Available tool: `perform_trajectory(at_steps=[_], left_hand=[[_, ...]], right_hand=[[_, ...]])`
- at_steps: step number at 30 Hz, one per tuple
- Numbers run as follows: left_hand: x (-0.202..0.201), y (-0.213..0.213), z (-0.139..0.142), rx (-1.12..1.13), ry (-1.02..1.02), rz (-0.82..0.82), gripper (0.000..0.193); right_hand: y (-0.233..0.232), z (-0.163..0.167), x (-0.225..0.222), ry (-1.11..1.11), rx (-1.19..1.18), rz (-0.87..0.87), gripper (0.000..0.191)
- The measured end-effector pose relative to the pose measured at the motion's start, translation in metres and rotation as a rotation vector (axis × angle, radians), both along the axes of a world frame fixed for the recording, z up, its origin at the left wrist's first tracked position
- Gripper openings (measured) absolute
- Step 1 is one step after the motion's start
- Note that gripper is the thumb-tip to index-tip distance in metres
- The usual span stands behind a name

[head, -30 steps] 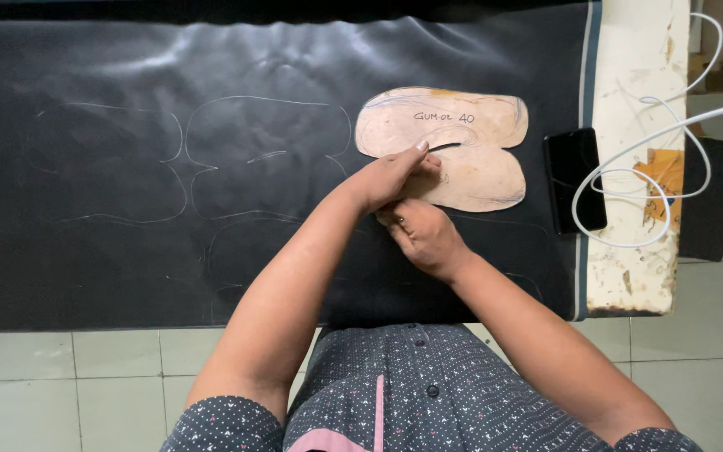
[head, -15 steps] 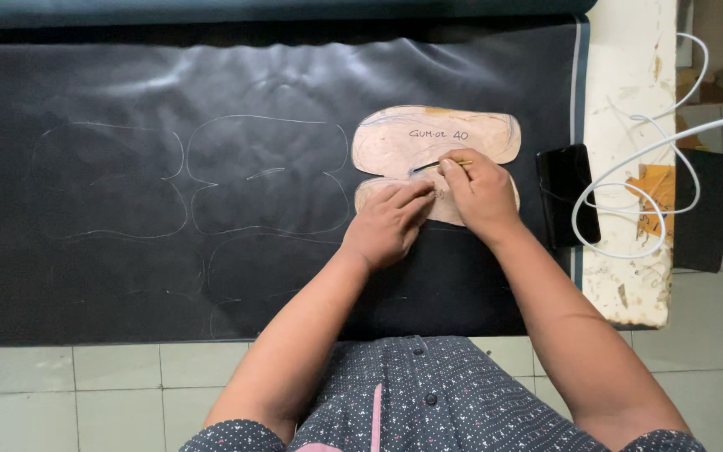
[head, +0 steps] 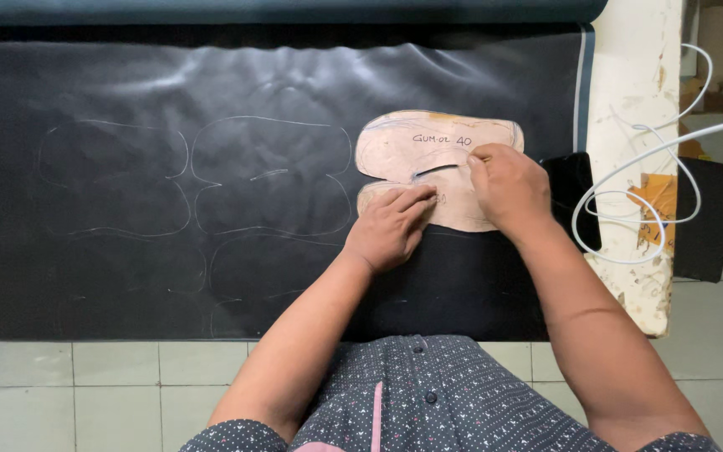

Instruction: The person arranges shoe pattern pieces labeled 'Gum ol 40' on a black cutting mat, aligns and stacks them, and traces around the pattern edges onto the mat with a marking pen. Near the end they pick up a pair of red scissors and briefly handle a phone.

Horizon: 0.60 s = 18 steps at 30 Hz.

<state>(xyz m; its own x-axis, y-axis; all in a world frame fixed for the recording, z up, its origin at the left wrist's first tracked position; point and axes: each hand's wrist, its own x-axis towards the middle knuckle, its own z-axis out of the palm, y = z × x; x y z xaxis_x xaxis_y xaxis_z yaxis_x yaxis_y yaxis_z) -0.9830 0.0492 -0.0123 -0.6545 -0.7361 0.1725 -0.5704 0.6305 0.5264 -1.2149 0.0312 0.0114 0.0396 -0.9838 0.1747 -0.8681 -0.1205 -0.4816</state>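
Hands on a tan cardboard template (head: pixel 428 151) (atop black sheet (head: pixel 169 285)): left hand (head: pixel 389 228) presses flat, fingers open; right hand (head: pixel 508 188) pinches a pen, barely visible.

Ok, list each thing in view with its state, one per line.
Cardboard pattern: lying flat on the sheet, pressed down by both hands.
Black leather sheet: spread flat, several traced outlines on it, slightly rippled at the top.
Left hand: palm down, fingers on the pattern's lower lobe.
Right hand: closed near the pattern's slit; whether it pinches a marking tool I cannot tell.
White cable: looped loosely over the table edge.
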Motion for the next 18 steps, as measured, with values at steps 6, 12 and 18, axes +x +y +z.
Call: perform_trajectory(at_steps=[6,12,18], left_hand=[[0.000,0.001,-0.001,-0.024,-0.009,-0.002,0.051],[-0.001,0.000,-0.001,-0.034,-0.033,-0.003,0.052],[0.001,0.000,0.000,-0.031,-0.031,-0.016,0.052]], right_hand=[[0.005,-0.004,0.015,-0.288,0.026,0.039,0.019],[0.006,-0.006,0.034,-0.452,0.044,0.123,0.018],[0.012,0.001,0.015,-0.209,-0.063,0.005,0.014]])
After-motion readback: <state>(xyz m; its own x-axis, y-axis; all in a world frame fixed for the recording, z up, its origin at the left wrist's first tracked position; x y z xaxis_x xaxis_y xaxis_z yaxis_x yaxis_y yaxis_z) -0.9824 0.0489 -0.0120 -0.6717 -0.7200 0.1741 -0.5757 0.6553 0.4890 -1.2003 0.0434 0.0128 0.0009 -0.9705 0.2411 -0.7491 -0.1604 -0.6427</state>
